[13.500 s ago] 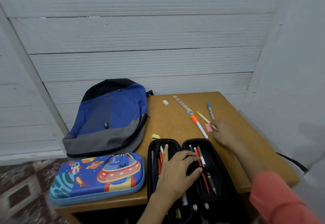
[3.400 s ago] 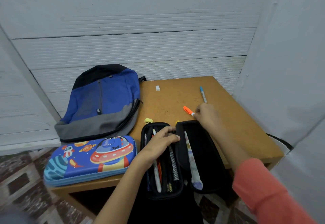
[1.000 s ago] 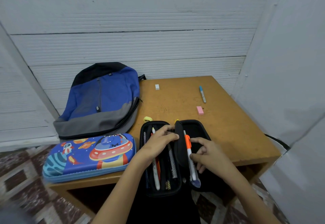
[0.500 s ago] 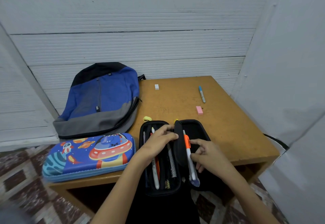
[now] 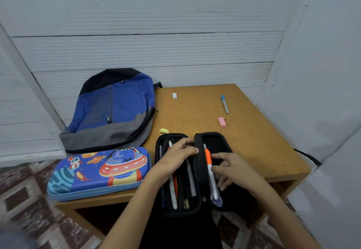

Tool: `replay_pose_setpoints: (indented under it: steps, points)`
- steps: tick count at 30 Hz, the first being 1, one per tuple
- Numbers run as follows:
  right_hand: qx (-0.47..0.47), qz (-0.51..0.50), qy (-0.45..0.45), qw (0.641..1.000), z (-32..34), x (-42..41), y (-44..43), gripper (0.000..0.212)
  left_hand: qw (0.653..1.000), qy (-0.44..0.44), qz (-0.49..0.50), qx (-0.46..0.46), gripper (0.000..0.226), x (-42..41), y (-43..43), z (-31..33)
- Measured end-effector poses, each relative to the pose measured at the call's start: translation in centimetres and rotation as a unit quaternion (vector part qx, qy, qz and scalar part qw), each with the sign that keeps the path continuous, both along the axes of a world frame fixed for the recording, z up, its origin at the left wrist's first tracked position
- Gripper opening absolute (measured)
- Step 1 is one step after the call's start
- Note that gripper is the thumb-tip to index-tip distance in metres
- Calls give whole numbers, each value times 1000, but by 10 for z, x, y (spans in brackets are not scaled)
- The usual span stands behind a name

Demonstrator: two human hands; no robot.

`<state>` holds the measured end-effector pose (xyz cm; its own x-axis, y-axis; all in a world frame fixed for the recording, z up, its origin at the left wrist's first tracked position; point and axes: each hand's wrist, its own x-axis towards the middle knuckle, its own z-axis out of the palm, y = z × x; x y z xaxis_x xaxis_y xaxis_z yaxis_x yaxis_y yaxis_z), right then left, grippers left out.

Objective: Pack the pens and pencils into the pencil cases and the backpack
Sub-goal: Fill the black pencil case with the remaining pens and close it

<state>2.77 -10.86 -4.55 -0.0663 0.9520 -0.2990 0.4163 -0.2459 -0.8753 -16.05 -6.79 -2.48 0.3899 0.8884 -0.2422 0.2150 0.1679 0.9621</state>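
Observation:
An open black pencil case [image 5: 220, 141] hangs over the near edge of the wooden table [image 5: 263, 147]. Several pens and pencils lie in its left half. My left hand [image 5: 176, 157] grips the case's middle flap [image 5: 199, 162] and holds it upright. My right hand [image 5: 231, 167] pinches an orange-capped white marker [image 5: 210, 168] lying in the right half, against the flap. A blue pen [image 5: 224, 104] lies at the far right of the table. A closed blue space-print pencil case [image 5: 97, 172] sits at the near left. A blue and grey backpack [image 5: 115, 110] lies behind it.
A white eraser [image 5: 174, 95] lies far back in the middle, a pink eraser [image 5: 222, 121] near the blue pen, and a yellow sharpener [image 5: 164, 131] just behind the black case. White walls close in behind and to the right. Patterned floor tiles show below.
The ruler, yellow pen and orange marker have left the table for the black case. In the last second my right hand has pushed the orange marker slightly deeper against the flap.

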Motion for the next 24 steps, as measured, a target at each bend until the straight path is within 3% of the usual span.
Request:
replay_pose_setpoints:
  steps: [9,12,17,24]
  points:
    - [48,-113,90,988,20,21,36,20,1000,-3,0,2,26,0,-1,-1]
    - [87,-185,82,976,19,38,62,17,1000,-8,0,-3,27,0,-1,0]
    - [146,-264,-98,948,-2,64,119,18,1000,-16,3,-9,26,-1,0,-2]
    - [139,-151,-341,917,-14,73,166,50,1000,-26,3,-11,27,0,2,-5]
